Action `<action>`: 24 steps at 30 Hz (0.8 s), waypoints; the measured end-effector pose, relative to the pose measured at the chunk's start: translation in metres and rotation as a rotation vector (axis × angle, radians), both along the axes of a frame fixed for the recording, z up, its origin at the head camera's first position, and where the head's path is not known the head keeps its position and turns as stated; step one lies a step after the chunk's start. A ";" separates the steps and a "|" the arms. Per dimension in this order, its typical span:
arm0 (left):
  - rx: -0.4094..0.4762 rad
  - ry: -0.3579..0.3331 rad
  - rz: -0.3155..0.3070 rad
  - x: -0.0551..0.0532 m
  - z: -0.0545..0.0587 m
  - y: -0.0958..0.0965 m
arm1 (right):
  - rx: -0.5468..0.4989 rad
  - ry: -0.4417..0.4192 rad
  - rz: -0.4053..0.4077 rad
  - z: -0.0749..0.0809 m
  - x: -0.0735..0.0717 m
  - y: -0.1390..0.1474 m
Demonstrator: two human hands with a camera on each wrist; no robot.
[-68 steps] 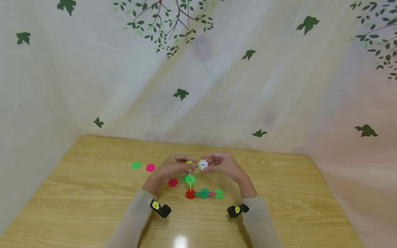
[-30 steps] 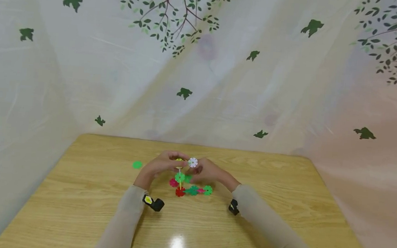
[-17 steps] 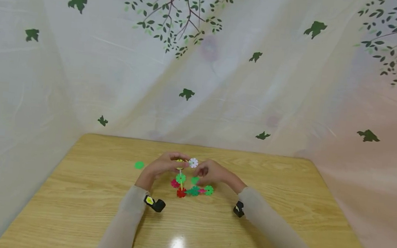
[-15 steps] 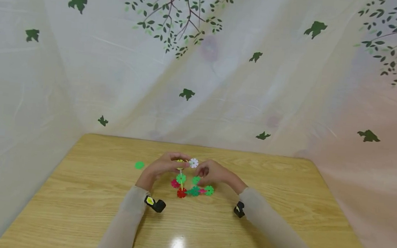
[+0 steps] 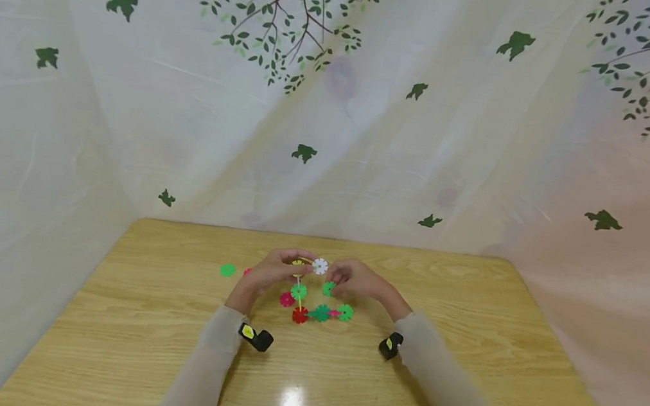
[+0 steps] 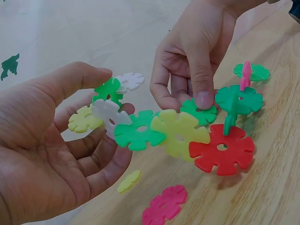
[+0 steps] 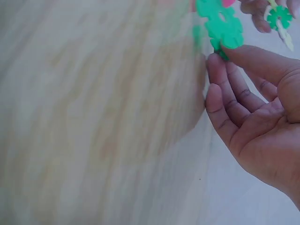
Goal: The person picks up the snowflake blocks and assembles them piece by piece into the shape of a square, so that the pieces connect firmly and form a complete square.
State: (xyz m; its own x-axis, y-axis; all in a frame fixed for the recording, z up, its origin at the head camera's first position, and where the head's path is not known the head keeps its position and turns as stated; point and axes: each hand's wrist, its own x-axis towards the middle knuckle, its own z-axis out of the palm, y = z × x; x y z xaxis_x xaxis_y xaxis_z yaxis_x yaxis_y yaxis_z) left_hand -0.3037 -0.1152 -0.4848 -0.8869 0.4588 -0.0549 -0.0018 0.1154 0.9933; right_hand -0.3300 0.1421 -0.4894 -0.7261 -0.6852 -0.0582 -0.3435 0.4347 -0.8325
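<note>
My left hand (image 5: 275,273) holds a chain of slotted plastic flower discs, pinching it near a green disc (image 6: 108,91) with thumb and fingers. A white disc (image 5: 320,266) stands at the chain's upper end, beyond the thumb tip. From the fingers the chain runs down through white, green and yellow discs to a red disc (image 6: 222,147). There it turns right through a teal disc (image 5: 322,313) and a pink one to a green end disc (image 5: 345,312). My right hand (image 5: 361,280) pinches a separate green disc (image 6: 199,112) between thumb and fingertips, below and right of the white disc.
Loose on the wooden table (image 5: 144,342) lie a green disc (image 5: 227,270), a pink disc partly behind the left hand, and a crimson disc (image 5: 286,299). A small yellow disc (image 6: 129,181) shows in the left wrist view. A printed cloth (image 5: 361,187) hangs behind the table.
My right hand has left the white disc, reached down behind the chain to a green disc, and come back up and right with it. The left hand keeps its hold on the chain.
</note>
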 end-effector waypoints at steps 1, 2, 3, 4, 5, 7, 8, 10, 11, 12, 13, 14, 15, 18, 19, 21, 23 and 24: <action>0.002 -0.001 0.006 0.000 0.000 0.001 | -0.004 0.005 -0.014 0.000 0.000 0.001; 0.005 -0.002 0.010 0.000 -0.001 0.001 | -0.006 0.008 -0.031 0.000 0.000 0.002; 0.007 0.002 0.012 0.000 -0.001 0.002 | -0.013 0.009 -0.050 0.000 0.000 0.004; 0.009 0.000 0.018 0.000 -0.002 0.002 | -0.022 0.009 -0.070 0.001 0.000 0.005; 0.011 -0.001 0.023 0.000 -0.002 0.002 | -0.034 0.002 -0.092 0.001 0.000 0.006; 0.013 -0.002 0.032 0.000 -0.003 0.003 | -0.068 -0.016 -0.134 0.002 0.000 0.008; 0.015 -0.003 0.034 0.000 -0.003 0.003 | -0.088 -0.029 -0.155 0.003 0.000 0.009; 0.019 -0.010 0.039 -0.001 -0.004 0.004 | -0.127 -0.047 -0.187 0.004 0.001 0.010; 0.018 -0.005 0.038 -0.001 -0.005 0.004 | -0.147 -0.055 -0.197 0.005 0.001 0.011; 0.020 -0.006 0.039 -0.001 -0.005 0.004 | -0.165 -0.059 -0.205 0.005 0.001 0.012; 0.023 -0.007 0.040 -0.001 -0.006 0.005 | -0.178 -0.061 -0.212 0.006 0.001 0.013; 0.024 -0.007 0.042 -0.001 -0.006 0.005 | -0.192 -0.069 -0.221 0.007 0.001 0.013; 0.027 -0.007 0.045 -0.001 -0.007 0.005 | -0.203 -0.072 -0.227 0.008 0.001 0.014; 0.031 -0.018 0.054 -0.002 -0.007 0.007 | -0.231 -0.080 -0.254 0.012 0.002 0.015; 0.030 -0.020 0.056 -0.002 -0.007 0.007 | -0.239 -0.084 -0.265 0.013 0.002 0.015; 0.027 -0.028 0.060 -0.002 -0.007 0.007 | -0.267 -0.094 -0.275 0.014 0.002 0.015; 0.023 -0.033 0.062 -0.002 -0.007 0.007 | -0.289 -0.097 -0.275 0.014 0.001 0.015; 0.019 -0.034 0.061 -0.002 -0.007 0.007 | -0.304 -0.103 -0.274 0.014 0.001 0.014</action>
